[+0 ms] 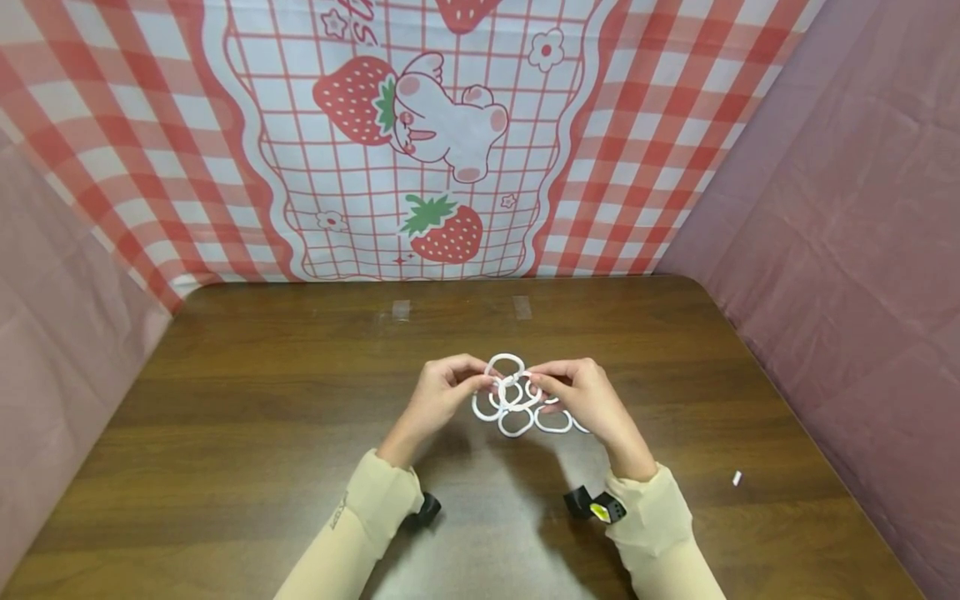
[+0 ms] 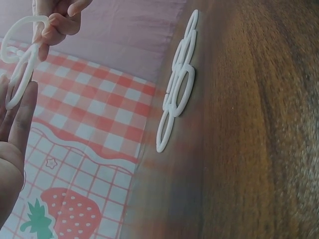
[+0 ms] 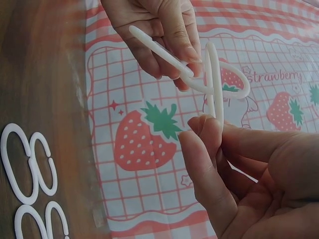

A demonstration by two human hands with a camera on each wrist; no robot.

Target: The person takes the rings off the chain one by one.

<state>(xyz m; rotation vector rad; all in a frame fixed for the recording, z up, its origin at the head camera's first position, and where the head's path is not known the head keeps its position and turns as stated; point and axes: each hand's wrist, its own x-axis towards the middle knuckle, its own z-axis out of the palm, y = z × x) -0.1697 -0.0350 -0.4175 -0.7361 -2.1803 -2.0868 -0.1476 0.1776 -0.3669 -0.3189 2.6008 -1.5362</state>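
Observation:
Both hands are raised over the table with linked white plastic curtain rings (image 3: 218,84) between them. My left hand (image 1: 438,392) pinches one ring (image 3: 157,49) between thumb and fingers, as the right wrist view shows at its top. My right hand (image 1: 592,400) pinches another ring near its lower end, the fingertips closed on its sides. A third ring (image 3: 245,84) loops out behind and passes through the one in my right hand. More loose C-shaped rings (image 2: 191,87) lie flat on the table below, partly hidden by the hands in the head view.
The brown wooden table (image 1: 247,417) ends at a red-and-white strawberry cloth (image 1: 450,208). Two clear tape pieces (image 1: 401,310) stick near its far edge. A small white scrap (image 1: 737,478) lies at the right. Pink-mauve fabric (image 1: 847,250) hangs at the sides.

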